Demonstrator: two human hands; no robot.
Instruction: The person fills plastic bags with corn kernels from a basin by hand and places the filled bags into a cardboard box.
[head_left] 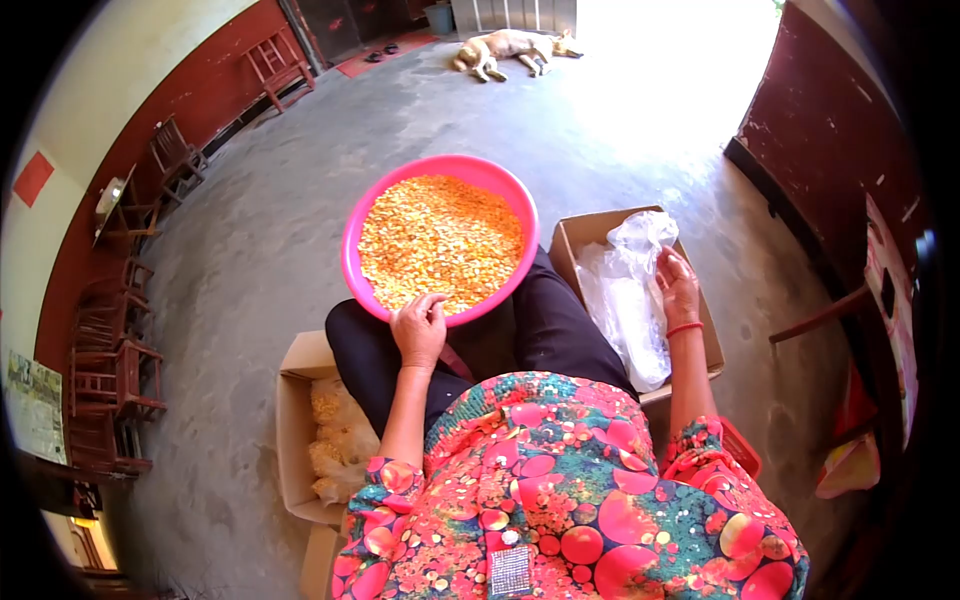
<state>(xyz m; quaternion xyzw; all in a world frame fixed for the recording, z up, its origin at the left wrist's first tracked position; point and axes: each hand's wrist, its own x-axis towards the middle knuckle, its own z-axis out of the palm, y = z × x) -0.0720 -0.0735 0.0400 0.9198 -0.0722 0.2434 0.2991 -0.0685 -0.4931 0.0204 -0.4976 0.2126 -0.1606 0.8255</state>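
A pink basin (531, 262) full of yellow-orange corn kernels (440, 240) rests at my knees. My left hand (418, 325) is closed over its near rim, with the fingertips bent inward beside the kernels. On my right, a cardboard box (567, 245) holds crumpled clear plastic bags (632, 310). My right hand (678, 288), a red band at its wrist, is at the bags' right edge with loosely curled fingers apart. Whether it touches the plastic is unclear. By my left leg, another cardboard box (296, 430) contains bagged yellow pieces (335, 440).
A dog (510, 50) lies on the concrete floor (250, 250) near the bright doorway. Wooden chairs (120, 380) line the left wall. To the right stands a table (890, 290) with a protruding leg. A red plastic container (740, 448) sits beside my right elbow.
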